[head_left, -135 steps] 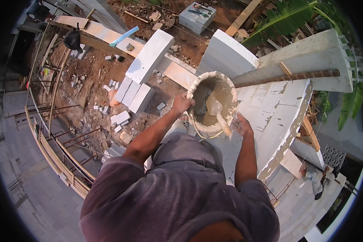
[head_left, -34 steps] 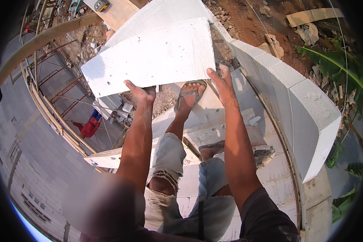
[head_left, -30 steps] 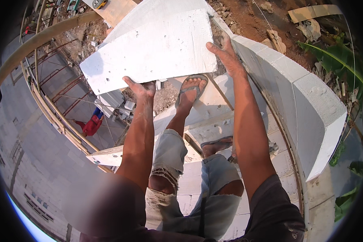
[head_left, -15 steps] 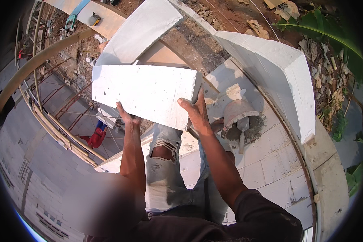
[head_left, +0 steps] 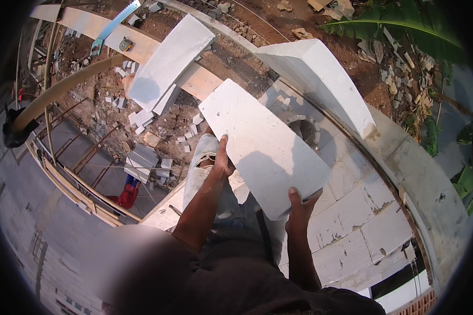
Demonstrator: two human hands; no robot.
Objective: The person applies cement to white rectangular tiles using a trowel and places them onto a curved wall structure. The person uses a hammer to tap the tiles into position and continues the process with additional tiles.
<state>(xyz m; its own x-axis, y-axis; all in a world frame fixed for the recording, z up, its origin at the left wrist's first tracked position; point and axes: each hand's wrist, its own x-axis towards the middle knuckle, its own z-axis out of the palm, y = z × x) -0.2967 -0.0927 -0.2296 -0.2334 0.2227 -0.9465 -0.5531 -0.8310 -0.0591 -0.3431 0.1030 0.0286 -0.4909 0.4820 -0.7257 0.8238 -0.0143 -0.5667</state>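
A long white lightweight concrete block [head_left: 257, 142] hangs slantwise in front of me, held between both hands. My left hand [head_left: 225, 157] grips its left long side, thumb up on the face. At its lower right end is my right hand [head_left: 301, 202], the thumb on the face and the fingers hidden behind the edge. Just beyond the block shows the rim of a mortar bucket [head_left: 316, 131], mostly covered. A second white block [head_left: 171, 63] lies across a plank, and a third block [head_left: 320, 79] stands on the wall's far right side.
The wooden plank [head_left: 79, 20] carries a blue handsaw [head_left: 114, 27] and a tape measure [head_left: 125, 44]. Block offcuts [head_left: 136, 164] lie below left, by scaffold poles [head_left: 84, 197] and a person in red [head_left: 127, 196]. The block wall top [head_left: 352, 226] stretches right.
The held block has turned from nearly level to a steep slant, its right end swinging down toward me. My right hand has moved down and right; the block now covers much of the bucket.
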